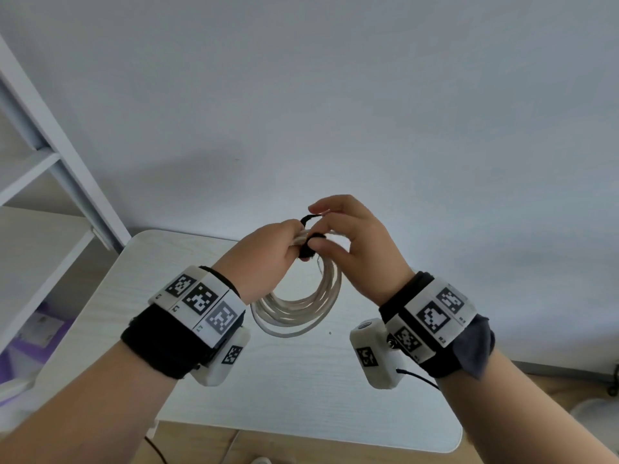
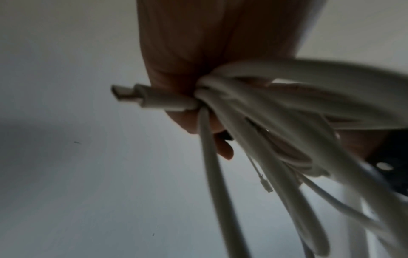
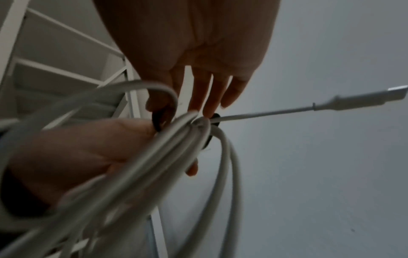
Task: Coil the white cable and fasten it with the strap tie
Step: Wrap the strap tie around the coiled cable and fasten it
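Observation:
The white cable point(image 1: 296, 309) is wound into a coil of several loops and hangs in the air above the table. My left hand point(image 1: 291, 241) grips the top of the coil in a fist; in the left wrist view the cable point(image 2: 276, 104) bunches out of that fist and one plug point(image 2: 137, 95) sticks out. A black strap tie point(image 1: 306, 251) curves around the bundle right beside the left fingers. My right hand point(image 1: 318, 226) pinches the strap tie point(image 3: 158, 120) between thumb and fingers. The other plug point(image 3: 362, 99) juts out to the right.
A small white table point(image 1: 301, 380) with rounded corners lies below the hands, against a plain pale wall. A white shelf unit point(image 1: 50, 155) stands at the left. Wooden floor and a dark wire point(image 1: 157, 450) show under the table's front edge.

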Available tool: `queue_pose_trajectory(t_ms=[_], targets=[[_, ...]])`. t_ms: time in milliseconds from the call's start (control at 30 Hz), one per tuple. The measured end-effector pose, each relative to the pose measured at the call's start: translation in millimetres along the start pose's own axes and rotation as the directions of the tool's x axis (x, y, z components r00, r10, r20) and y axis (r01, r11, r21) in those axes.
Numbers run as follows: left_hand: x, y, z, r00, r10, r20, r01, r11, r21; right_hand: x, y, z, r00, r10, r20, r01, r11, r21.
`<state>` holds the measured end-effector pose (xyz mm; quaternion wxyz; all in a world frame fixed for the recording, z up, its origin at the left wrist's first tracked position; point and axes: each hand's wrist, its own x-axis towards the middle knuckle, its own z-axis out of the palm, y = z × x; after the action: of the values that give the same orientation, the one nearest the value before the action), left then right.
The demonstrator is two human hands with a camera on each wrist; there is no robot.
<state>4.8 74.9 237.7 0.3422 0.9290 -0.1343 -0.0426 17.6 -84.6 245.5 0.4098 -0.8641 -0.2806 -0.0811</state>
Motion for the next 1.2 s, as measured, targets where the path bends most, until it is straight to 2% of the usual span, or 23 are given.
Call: queue_pose_trajectory(t_ms=[100, 233, 400, 533, 633, 733, 833, 1000, 1200], targets=[[-0.6, 2.0, 1.7, 0.999, 0.024, 0.034, -0.024, 1.0, -0.009, 5.8, -2.2, -6.3, 0.992, 0.12, 0.034, -0.122, 0.99, 0.07], [-1.4, 3.9, 4.5, 0.998, 0.057, 0.038, -0.056, 0.998, -0.01, 6.9, -5.2, -3.6, 0.98, 0.199, 0.032, -0.2, 0.977, 0.068], [-3.6, 2.8, 6.3, 0.998, 0.07, -0.007, -0.069, 0.997, 0.031, 5.8, -1.9, -2.5, 0.949, 0.307, 0.07, -0.315, 0.927, 0.203], [-7.9, 6.5, 7.1, 0.992, 0.103, -0.078, -0.106, 0.993, -0.043, 6.8, 4.3, -1.6, 0.927, 0.369, 0.065, -0.374, 0.899, 0.226], [-12.0, 9.7, 7.4, 0.987, 0.131, -0.089, -0.138, 0.988, -0.076, 6.8, 8.3, -3.9, 0.886, 0.436, 0.159, -0.463, 0.849, 0.254], [-13.7, 10.9, 8.0, 0.989, 0.127, -0.076, -0.133, 0.988, -0.084, 7.1, 11.4, -7.3, 0.847, 0.434, 0.307, -0.529, 0.744, 0.407], [-12.4, 10.6, 7.7, 0.991, 0.109, -0.072, -0.115, 0.989, -0.089, 6.8, 14.5, -8.2, 0.859, 0.361, 0.362, -0.502, 0.728, 0.467], [-10.3, 10.9, 9.0, 0.989, 0.092, -0.118, -0.11, 0.982, -0.154, 5.8, 17.9, -6.6, 0.904, 0.329, 0.272, -0.427, 0.701, 0.571], [-9.5, 9.3, 9.1, 0.986, 0.077, -0.149, -0.108, 0.971, -0.215, 6.0, 12.9, -5.4, 0.925, 0.336, 0.178, -0.372, 0.702, 0.608]])
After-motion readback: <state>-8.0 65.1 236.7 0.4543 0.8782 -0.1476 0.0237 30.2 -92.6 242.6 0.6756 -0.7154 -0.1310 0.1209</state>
